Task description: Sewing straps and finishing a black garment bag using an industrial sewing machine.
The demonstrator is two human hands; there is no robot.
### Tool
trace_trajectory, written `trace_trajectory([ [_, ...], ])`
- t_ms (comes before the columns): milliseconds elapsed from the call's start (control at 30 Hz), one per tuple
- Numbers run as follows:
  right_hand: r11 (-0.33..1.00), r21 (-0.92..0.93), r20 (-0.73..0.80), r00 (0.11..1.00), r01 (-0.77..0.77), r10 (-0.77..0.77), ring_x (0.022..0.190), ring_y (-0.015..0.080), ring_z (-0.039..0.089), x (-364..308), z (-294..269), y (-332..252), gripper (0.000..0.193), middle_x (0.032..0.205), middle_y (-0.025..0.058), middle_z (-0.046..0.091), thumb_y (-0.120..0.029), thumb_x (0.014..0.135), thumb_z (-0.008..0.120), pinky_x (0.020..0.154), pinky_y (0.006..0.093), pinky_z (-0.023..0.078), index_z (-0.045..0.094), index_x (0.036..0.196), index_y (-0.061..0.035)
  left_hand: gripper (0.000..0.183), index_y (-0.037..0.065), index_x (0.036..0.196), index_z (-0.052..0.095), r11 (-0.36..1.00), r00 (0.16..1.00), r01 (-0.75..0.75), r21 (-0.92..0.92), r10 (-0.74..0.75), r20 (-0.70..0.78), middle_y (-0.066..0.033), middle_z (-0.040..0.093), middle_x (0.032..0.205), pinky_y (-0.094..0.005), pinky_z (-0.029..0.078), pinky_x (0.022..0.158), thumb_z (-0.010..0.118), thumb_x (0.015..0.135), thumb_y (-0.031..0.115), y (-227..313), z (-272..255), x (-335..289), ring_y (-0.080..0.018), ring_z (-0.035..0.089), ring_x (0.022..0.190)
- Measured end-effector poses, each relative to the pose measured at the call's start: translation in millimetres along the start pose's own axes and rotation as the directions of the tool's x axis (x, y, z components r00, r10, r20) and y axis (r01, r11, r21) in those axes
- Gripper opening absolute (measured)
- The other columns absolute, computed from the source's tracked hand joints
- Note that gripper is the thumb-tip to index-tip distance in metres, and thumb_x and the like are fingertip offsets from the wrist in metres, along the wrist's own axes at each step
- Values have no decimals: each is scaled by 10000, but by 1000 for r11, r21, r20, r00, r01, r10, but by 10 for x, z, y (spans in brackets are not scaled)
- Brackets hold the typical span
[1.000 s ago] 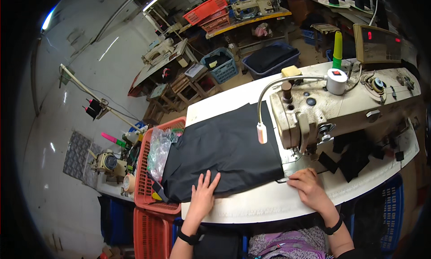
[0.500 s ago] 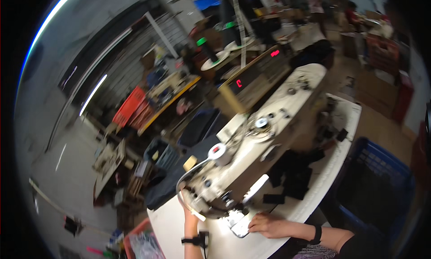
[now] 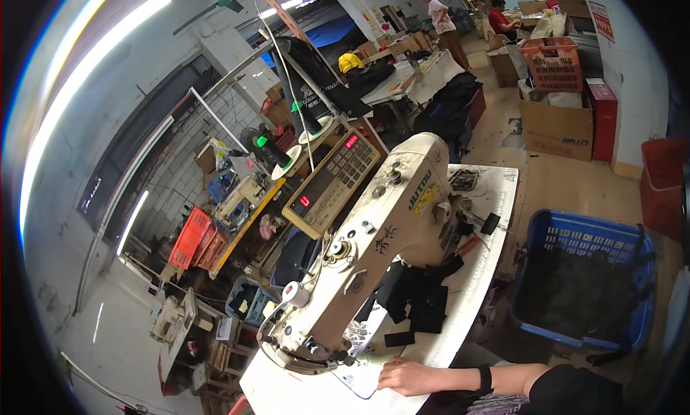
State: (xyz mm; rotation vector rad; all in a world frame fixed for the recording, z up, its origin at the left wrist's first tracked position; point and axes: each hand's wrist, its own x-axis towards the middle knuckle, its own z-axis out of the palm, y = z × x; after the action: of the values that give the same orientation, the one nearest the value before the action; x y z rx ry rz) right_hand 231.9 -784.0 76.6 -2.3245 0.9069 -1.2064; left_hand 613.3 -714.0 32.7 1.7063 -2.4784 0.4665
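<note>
My right hand (image 3: 404, 376) rests at the near edge of the white sewing table (image 3: 471, 303), fingers curled together and closed. A thin dark cord-like line (image 3: 357, 395) curves from under the sewing machine's head to my fingertips; what they pinch is too small to tell. The cream industrial sewing machine (image 3: 370, 249) stands just left of and beyond this hand, its needle end low and near. Several black fabric pieces (image 3: 420, 300) lie under its arm, with one small black rectangle (image 3: 399, 339) closest to my hand. My left hand is out of sight.
A control panel (image 3: 333, 183) with red digits stands behind the machine, near thread cones (image 3: 273, 152). A blue basket (image 3: 586, 278) holding dark material is on the floor at right. Farther back are cardboard boxes (image 3: 553, 127), an orange crate (image 3: 552, 61) and two people.
My view has shifted and tilted, so the machine appears farther left and steeper. The left forearm and hand, seen by the machine head before, have left the view. The right hand stays closed.
</note>
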Motion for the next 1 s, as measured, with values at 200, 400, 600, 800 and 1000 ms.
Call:
trace_trajectory([
  [200, 936, -281, -251, 957, -214, 143, 927, 236, 604, -351, -502, 83, 219, 914, 72, 635, -64, 799, 585, 861, 362, 431, 695, 988, -82, 609, 42, 1475, 249, 970, 978, 174, -169, -150, 144, -399, 236, 1455, -656, 225, 1070, 451, 985, 342, 220, -241, -39, -603, 189, 1347],
  [400, 919, -58, -476, 820, -391, 319, 896, 256, 596, -407, -683, 285, 171, 901, 95, 611, -50, 806, 589, 858, 383, 437, 682, 949, -43, 832, 39, 1494, 227, 982, 983, 84, -167, -54, 175, -404, 198, 1465, -697, 179, 1053, 496, 909, 567, -582, 852, -298, -596, 127, 1364],
  [600, 907, -323, -418, 901, -269, 118, 896, 226, 590, -412, -728, 118, 145, 873, 72, 613, -53, 781, 608, 852, 361, 419, 697, 895, -40, 770, 46, 1475, 276, 998, 998, 35, 56, -38, 59, -368, 259, 1447, -655, 215, 1053, 484, 925, 544, -1129, 1683, -613, -548, 197, 1348],
  [800, 890, -377, -415, 906, -257, 85, 888, 199, 580, -424, -726, 118, 145, 885, 59, 622, -51, 756, 608, 873, 355, 390, 708, 861, -49, 711, 52, 1456, 324, 961, 999, 4, 275, 10, -50, -331, 321, 1429, -613, 251, 1053, 471, 941, 520, -1465, 2151, -702, -500, 267, 1331],
  [1000, 897, -364, -449, 891, -250, 66, 898, 218, 570, -434, -729, 124, 147, 861, 68, 600, -52, 750, 597, 858, 363, 390, 700, 855, -52, 655, 59, 1437, 372, 874, 987, 1, 485, 78, -143, -295, 383, 1411, -570, 287, 1053, 459, 957, 497, -1726, 2420, -760, -452, 337, 1314],
])
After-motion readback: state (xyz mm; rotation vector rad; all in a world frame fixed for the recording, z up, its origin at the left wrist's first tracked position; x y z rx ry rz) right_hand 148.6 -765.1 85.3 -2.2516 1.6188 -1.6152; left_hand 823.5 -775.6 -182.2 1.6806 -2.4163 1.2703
